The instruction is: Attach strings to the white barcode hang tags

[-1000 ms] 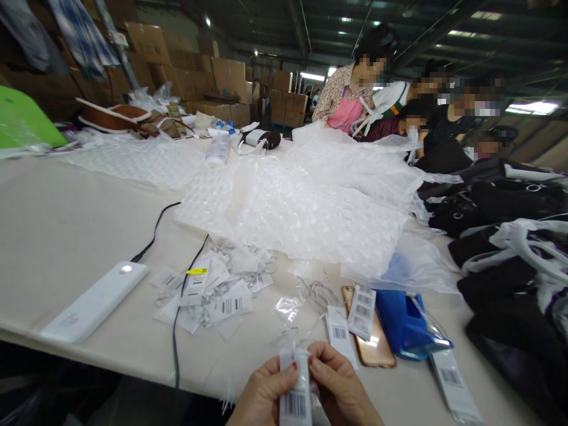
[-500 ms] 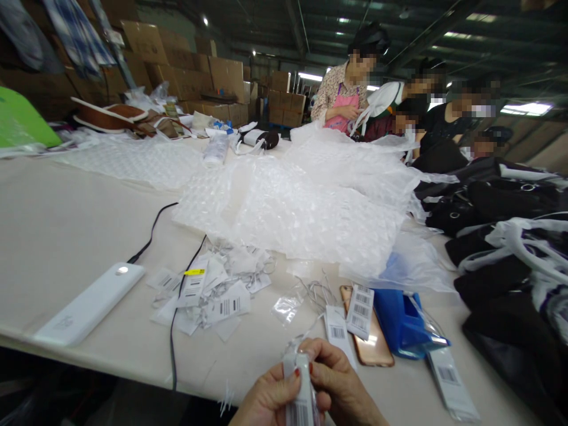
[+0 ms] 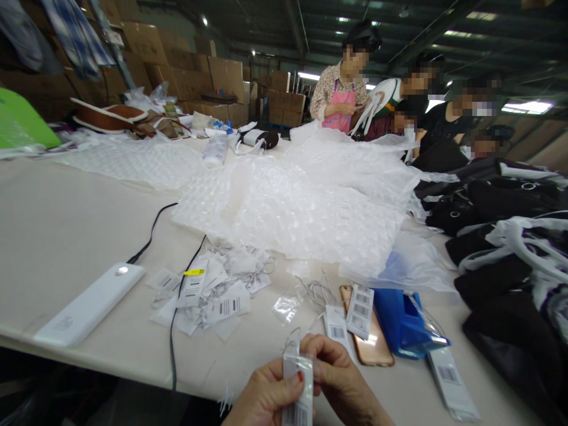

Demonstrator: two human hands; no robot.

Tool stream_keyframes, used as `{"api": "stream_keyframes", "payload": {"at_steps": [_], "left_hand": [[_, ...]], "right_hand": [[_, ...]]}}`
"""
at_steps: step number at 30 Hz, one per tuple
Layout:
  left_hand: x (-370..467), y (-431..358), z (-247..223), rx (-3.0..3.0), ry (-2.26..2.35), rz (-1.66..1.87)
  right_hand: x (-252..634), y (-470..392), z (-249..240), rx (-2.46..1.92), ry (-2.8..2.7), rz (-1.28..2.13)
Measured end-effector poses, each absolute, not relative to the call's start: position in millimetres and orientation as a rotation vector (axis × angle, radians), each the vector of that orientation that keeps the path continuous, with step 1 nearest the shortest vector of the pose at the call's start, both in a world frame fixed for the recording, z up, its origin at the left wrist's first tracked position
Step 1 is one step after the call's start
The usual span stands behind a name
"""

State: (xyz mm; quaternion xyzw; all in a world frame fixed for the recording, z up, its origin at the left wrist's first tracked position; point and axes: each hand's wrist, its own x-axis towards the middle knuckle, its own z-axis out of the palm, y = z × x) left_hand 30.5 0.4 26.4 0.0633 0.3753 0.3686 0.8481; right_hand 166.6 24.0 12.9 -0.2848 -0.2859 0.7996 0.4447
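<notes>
My left hand (image 3: pixel 268 393) grips a stack of white barcode hang tags (image 3: pixel 298 370), thumb across the front, with a thin string loop sticking up from the top. At the stack's upper right edge, my right hand (image 3: pixel 339 373) has its fingers curled in a pinch; the fingertips are partly hidden behind the tags. Just beyond lie more barcode tags (image 3: pixel 337 325) with looped strings, partly over a gold phone (image 3: pixel 375 343). A small clear plastic bag (image 3: pixel 286 306) rests ahead of my hands. To the left, loose white tags (image 3: pixel 228 305) form a pile, one with a yellow strip.
A blue tape dispenser (image 3: pixel 402 325) stands right of the phone, beside another tag stack (image 3: pixel 450 378). Bubble wrap sheets (image 3: pixel 288 207) cover the table's middle. Black bags (image 3: pixel 510 296) heap up at right. A white power bank (image 3: pixel 91 305) with a black cable lies left. Co-workers stand across the table.
My right hand has shifted slightly right and its thumb has come off the front of the tags. The stack has turned a little, and its string loop now shows above.
</notes>
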Motion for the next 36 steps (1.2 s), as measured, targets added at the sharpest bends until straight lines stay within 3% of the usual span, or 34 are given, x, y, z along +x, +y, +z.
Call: {"api": "stream_keyframes", "payload": {"at_steps": [10, 22, 36], "left_hand": [[30.7, -1.7, 21.8, 0.297, 0.991, 0.889], [31.0, -9.9, 14.3, 0.637, 1.200, 0.885], [27.7, -8.6, 17.7, 0.619, 1.125, 0.816]], "right_hand": [[171.5, 13.4, 15.1, -0.865, -0.714, 1.925], [171.0, 1.8, 22.7, -1.401, -1.197, 1.455], [179.4, 15.7, 34.8, -1.270, -0.908, 1.899]]}}
